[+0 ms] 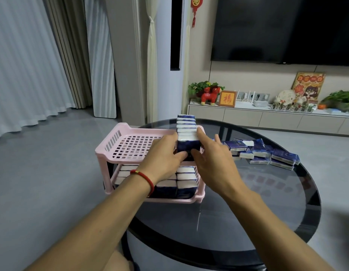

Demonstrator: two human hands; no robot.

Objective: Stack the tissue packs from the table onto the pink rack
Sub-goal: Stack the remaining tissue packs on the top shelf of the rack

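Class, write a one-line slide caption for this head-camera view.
Both hands, left hand and right hand, press a row of tissue packs on the pink rack top shelf.

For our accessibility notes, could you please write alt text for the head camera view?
Both hands, left hand and right hand, press a row of tissue packs together on the pink rack's top shelf. More packs fill the lower shelf, and loose packs lie on the round glass table.

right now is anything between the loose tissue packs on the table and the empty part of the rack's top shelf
Mostly the person's own right hand and the row of packs it holds against the left hand; the pink rack's left side is bare.
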